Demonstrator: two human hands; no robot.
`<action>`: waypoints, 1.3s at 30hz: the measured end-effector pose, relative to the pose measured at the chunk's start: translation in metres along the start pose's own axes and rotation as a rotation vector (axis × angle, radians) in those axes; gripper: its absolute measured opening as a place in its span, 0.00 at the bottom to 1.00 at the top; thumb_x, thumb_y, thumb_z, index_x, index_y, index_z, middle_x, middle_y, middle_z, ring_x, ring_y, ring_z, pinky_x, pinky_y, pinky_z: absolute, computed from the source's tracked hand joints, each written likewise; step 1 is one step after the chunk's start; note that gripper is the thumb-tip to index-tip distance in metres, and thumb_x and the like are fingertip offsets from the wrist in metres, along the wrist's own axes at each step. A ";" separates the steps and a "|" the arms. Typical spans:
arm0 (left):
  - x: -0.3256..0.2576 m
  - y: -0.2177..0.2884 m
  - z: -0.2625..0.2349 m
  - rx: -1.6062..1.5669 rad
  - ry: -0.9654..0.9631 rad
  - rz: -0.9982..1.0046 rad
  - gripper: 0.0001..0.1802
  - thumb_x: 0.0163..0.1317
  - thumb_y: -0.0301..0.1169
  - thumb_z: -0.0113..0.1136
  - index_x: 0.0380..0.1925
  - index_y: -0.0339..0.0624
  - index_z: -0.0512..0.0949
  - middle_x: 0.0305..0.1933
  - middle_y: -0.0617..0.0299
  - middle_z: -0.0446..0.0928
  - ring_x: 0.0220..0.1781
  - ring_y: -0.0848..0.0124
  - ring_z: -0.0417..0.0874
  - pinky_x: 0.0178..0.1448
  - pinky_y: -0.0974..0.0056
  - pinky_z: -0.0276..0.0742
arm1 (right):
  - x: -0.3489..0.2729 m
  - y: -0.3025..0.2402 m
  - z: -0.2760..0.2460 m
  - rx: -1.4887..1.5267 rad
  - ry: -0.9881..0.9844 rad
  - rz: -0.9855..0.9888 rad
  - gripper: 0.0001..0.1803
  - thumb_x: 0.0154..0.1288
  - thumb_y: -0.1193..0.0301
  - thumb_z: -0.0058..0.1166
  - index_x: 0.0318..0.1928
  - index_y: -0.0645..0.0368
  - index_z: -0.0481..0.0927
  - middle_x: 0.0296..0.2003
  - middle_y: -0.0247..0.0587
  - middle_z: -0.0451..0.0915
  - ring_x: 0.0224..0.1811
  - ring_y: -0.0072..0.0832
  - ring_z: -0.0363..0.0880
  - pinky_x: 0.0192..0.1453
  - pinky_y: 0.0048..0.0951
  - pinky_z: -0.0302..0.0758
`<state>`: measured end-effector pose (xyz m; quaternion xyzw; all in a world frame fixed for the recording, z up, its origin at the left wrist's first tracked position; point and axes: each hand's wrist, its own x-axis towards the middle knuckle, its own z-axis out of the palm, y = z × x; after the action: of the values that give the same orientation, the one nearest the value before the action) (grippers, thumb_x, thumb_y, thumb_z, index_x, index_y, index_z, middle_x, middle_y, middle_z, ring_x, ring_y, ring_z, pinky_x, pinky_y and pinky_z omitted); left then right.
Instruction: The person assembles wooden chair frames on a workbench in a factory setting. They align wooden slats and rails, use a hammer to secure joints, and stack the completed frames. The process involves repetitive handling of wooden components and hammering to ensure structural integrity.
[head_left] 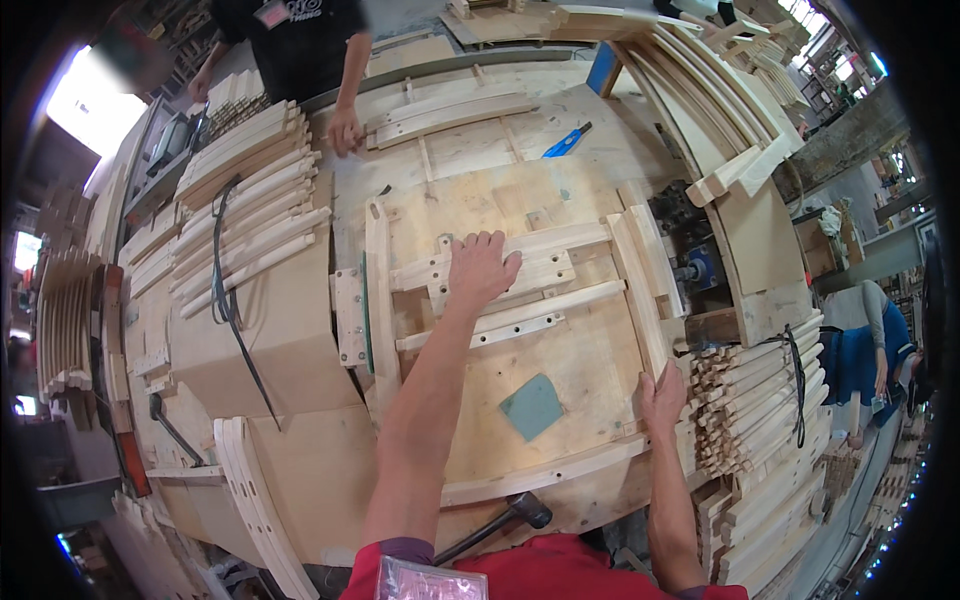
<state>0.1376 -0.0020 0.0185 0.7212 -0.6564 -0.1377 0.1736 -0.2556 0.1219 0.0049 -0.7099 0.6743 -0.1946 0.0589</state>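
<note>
A pale wooden frame lies on the plywood worktop (480, 430) in front of me: a left post (380, 300), a right post (638, 290) and crosspieces between them. My left hand (483, 268) lies on the upper crosspiece (580, 237), fingers stretched over its far edge and thumb apart. Closer to me runs a thinner lower crosspiece (590, 298), beside a short drilled strip (517, 330). My right hand (663, 395) is closed around the near end of the right post, though some fingers are hidden. A curved drilled rail (560, 468) lies along the near edge.
A black-headed mallet (528, 510) lies close to my body. Bundled wooden sticks are stacked at left (250, 220) and right (765, 400). A green square pad (532, 407) and a blue knife (567, 141) rest on the worktop. Across the bench stands a person (300, 50).
</note>
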 end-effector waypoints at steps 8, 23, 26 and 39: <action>-0.013 0.008 -0.001 0.068 0.313 0.175 0.29 0.64 0.49 0.62 0.57 0.40 0.77 0.57 0.52 0.76 0.59 0.55 0.75 0.64 0.47 0.64 | -0.008 -0.007 0.008 0.010 0.025 -0.028 0.30 0.65 0.64 0.62 0.63 0.67 0.71 0.46 0.60 0.77 0.50 0.59 0.77 0.54 0.52 0.74; -0.054 0.087 0.057 0.127 0.075 0.376 0.25 0.65 0.43 0.64 0.54 0.35 0.80 0.74 0.49 0.63 0.79 0.52 0.58 0.79 0.37 0.50 | -0.008 -0.002 0.003 -0.058 -0.026 -0.002 0.31 0.65 0.63 0.61 0.62 0.69 0.69 0.46 0.60 0.76 0.51 0.58 0.76 0.53 0.51 0.74; -0.055 0.075 0.062 0.115 0.116 0.367 0.24 0.66 0.43 0.61 0.53 0.34 0.81 0.76 0.49 0.63 0.80 0.53 0.56 0.81 0.36 0.47 | -0.005 -0.010 0.008 -0.065 -0.045 0.037 0.30 0.66 0.63 0.61 0.62 0.67 0.70 0.46 0.60 0.77 0.52 0.58 0.76 0.54 0.52 0.74; -0.059 0.075 0.061 0.001 0.186 0.365 0.22 0.64 0.42 0.62 0.49 0.34 0.81 0.75 0.48 0.64 0.80 0.52 0.59 0.81 0.38 0.50 | -0.012 -0.012 0.009 -0.028 -0.018 0.103 0.31 0.68 0.63 0.61 0.66 0.66 0.70 0.52 0.59 0.76 0.57 0.57 0.76 0.61 0.48 0.72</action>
<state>0.0387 0.0462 -0.0056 0.6000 -0.7574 -0.0364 0.2550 -0.2410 0.1333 -0.0015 -0.6767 0.7121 -0.1753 0.0650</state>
